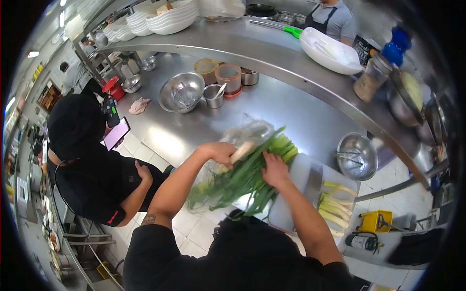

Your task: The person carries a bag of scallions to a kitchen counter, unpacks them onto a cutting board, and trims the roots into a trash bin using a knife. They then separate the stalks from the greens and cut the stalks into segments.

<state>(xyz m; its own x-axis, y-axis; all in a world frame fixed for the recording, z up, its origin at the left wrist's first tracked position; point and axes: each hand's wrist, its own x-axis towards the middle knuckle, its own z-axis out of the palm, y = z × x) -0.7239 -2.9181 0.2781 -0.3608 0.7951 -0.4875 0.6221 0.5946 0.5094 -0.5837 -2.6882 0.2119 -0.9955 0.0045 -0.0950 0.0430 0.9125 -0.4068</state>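
Long leafy greens at the near edge of the worktop, beside the left edge of the cutting board. Right hand: fingers spread over the leaves, not closed. Left hand: gripping a pale stalk. The leaves, dark green, brighter toward the far right, should prove light, limp and easily bruised; the stalk, probably firmer, perhaps slippery, offers the better hold. Beyond: a crumpled clear plastic bag.
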